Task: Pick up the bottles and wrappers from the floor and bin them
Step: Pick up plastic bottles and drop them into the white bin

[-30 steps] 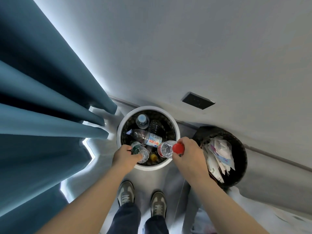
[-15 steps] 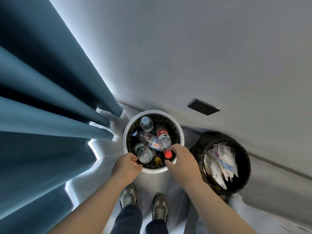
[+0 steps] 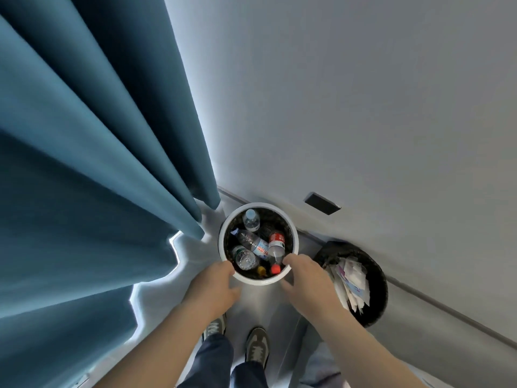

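A white round bin (image 3: 291, 228) stands on the floor by the wall and holds several clear plastic bottles. A red-capped bottle (image 3: 276, 249) lies in it near the right side, and a green-labelled bottle (image 3: 244, 257) lies at the lower left. To the right, a black bin (image 3: 376, 270) holds white wrappers (image 3: 349, 281). My left hand (image 3: 214, 285) hovers at the near left rim of the white bin, fingers relaxed and empty. My right hand (image 3: 306, 280) hovers at the near right rim, fingers loose, holding nothing.
A blue curtain (image 3: 98, 177) hangs on the left, close to the white bin. A grey wall with a dark socket plate (image 3: 322, 203) runs behind both bins. My two shoes (image 3: 256, 347) stand on the pale floor just below the bins.
My right hand let the red-capped bottle drop into the white bin and my left hand released the green-labelled bottle. Both hands have drawn back to the near rim, empty.
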The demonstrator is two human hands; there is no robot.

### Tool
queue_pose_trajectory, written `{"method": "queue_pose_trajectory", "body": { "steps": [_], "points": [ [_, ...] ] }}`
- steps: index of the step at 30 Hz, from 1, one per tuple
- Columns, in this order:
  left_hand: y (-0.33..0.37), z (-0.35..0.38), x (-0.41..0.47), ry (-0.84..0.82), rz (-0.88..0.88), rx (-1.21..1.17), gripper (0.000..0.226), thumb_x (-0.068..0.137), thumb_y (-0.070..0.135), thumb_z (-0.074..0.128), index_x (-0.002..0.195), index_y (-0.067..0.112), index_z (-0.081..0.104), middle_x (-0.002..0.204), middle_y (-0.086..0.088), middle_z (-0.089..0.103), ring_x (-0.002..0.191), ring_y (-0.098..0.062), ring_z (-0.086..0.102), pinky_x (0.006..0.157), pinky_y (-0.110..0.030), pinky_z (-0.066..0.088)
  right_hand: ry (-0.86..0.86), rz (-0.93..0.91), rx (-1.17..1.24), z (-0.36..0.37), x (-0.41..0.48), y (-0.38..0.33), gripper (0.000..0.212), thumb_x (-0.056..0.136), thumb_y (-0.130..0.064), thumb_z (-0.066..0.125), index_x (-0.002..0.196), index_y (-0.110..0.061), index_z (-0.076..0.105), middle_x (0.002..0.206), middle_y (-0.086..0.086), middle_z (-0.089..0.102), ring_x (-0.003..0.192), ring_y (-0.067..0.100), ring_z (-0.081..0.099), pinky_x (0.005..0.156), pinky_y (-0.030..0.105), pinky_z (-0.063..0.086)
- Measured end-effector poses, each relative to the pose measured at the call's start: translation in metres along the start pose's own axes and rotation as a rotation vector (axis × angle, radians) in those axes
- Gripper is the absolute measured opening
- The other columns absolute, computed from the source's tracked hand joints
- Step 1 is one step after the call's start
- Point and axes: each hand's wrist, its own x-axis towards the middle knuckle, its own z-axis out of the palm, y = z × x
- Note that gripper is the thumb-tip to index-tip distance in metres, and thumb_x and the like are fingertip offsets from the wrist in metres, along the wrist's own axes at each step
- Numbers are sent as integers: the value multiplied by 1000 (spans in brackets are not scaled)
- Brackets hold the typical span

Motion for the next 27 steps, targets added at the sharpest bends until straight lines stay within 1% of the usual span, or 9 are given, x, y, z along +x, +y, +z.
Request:
{"method": "queue_pose_trajectory", "body": {
  "steps": [5, 12, 14, 16, 18, 21, 22, 23, 27],
  "points": [
    [14, -24, -76, 95, 28, 4, 28, 86, 27, 59, 112, 16, 55, 113, 0, 56, 102, -19, 55, 74, -23, 37, -34, -125, -60, -50, -52, -24, 37, 85, -18, 56, 122, -21, 55, 113, -2, 59, 104, 21, 56, 82, 30, 48],
    [20, -45, -180, 119, 10, 144, 29, 85, 31, 56, 110, 16, 53, 109, 0, 57, 93, -20, 56, 69, -27, 35, -105, -287, -159, -103, -121, -63, 39, 82, -13, 55, 120, -17, 59, 111, 2, 60, 103, 23, 57, 82, 32, 49],
    [14, -48, -207, 146, -17, 158, 31, 78, 39, 52, 105, 22, 54, 105, 4, 55, 87, -19, 57, 72, -26, 42, -116, -345, -188, -111, -139, -74, 37, 81, -16, 58, 119, -16, 59, 113, 2, 61, 106, 24, 56, 84, 35, 50],
    [2, -49, -230, 205, -71, 150, 36, 66, 49, 46, 96, 29, 53, 103, 10, 51, 84, -20, 60, 76, -32, 50, -131, -397, -216, -116, -155, -86, 38, 83, -20, 61, 121, -17, 58, 118, 0, 61, 110, 22, 56, 87, 34, 50],
    [-4, -52, -255, 235, -100, 119, 33, 64, 44, 46, 91, 26, 51, 98, 9, 54, 85, -23, 60, 77, -35, 52, -155, -447, -245, -119, -169, -100, 42, 85, -23, 61, 127, -19, 57, 122, -2, 59, 112, 21, 55, 90, 31, 47],
    [-12, -55, -297, 256, -119, 54, 21, 76, 28, 54, 93, 26, 42, 96, 3, 61, 88, -24, 61, 69, -24, 47, -186, -521, -266, -118, -187, -128, 43, 85, -22, 60, 128, -19, 55, 123, 0, 59, 112, 21, 55, 87, 29, 46],
    [-19, -55, -308, 260, -138, 29, 21, 80, 25, 55, 98, 24, 44, 99, 2, 61, 89, -22, 60, 63, -18, 41, -199, -552, -282, -116, -191, -141, 43, 85, -22, 60, 128, -18, 55, 123, 1, 59, 112, 21, 56, 88, 30, 47],
    [-28, -54, -319, 253, -162, -7, 22, 84, 25, 55, 104, 20, 49, 102, 1, 60, 92, -20, 58, 61, -17, 39, -209, -591, -299, -112, -195, -154, 43, 86, -22, 60, 128, -18, 55, 123, 1, 59, 112, 21, 56, 89, 30, 47],
    [-72, -45, -360, 271, -262, -126, 36, 88, 30, 53, 121, 17, 50, 121, 1, 56, 109, -20, 56, 91, -31, 46, -255, -744, -368, -88, -213, -213, 41, 87, -24, 59, 127, -18, 54, 124, 2, 59, 113, 22, 56, 91, 31, 47]
  ]
}}
